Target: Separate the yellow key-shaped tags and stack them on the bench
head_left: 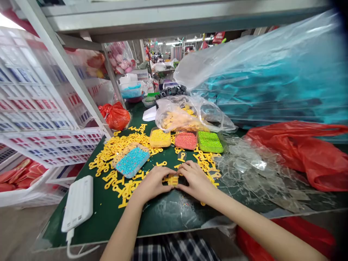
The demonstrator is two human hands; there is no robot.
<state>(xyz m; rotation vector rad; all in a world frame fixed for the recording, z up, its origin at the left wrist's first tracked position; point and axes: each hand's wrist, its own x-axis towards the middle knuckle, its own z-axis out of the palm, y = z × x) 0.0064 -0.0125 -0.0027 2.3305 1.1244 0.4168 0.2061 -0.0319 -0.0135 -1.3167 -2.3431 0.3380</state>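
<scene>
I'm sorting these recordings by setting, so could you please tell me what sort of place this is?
Probably a small-parts assembly workshop: loose yellow plastic pieces and colour-sorted bead-like grains cover part of a green worktable, with white plastic crates stacked beside it.

A yellow piece (pixel 173 180) is held between fingers (pixel 163 171).

left hand (pixel 155 181) + right hand (pixel 194 178) | both holding yellow pieces (pixel 173 180) | green table (pixel 160 216) below
</scene>
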